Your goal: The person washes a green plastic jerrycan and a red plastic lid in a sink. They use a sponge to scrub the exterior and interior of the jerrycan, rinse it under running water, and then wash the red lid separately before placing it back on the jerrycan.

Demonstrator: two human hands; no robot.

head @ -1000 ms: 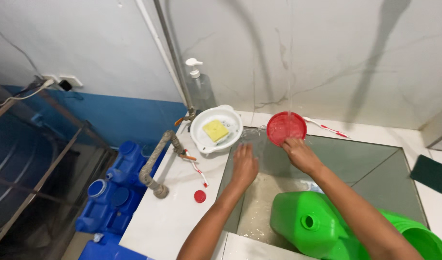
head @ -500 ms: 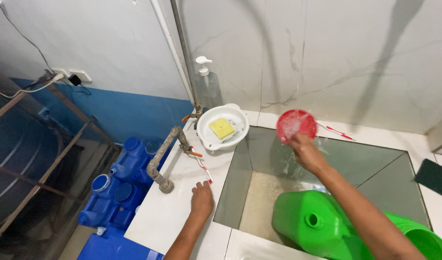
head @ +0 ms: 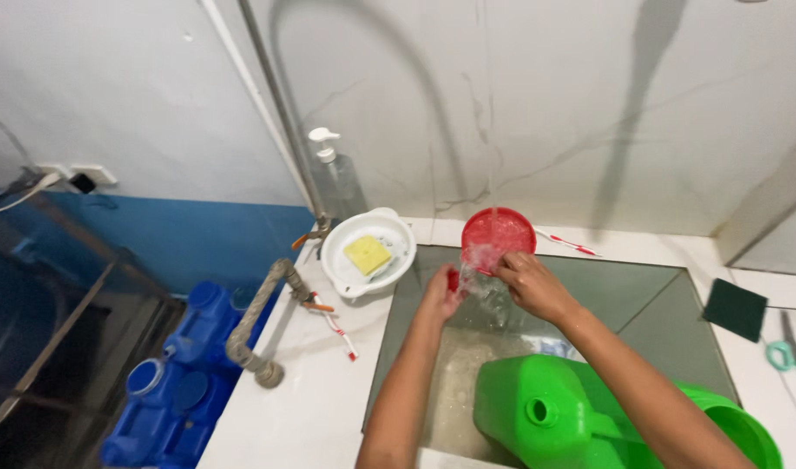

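Right hand [head: 528, 282] gripping red lid [head: 499, 236] under running water, left hand [head: 440, 295] closed on small red piece [head: 452, 280] (partly hidden)

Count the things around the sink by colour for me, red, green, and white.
Red: 2, the round lid under the water and the small cap by the left hand.
Green: 2, the jug and the scouring pad.
White: 1, the bowl holding a yellow sponge.
Total: 5
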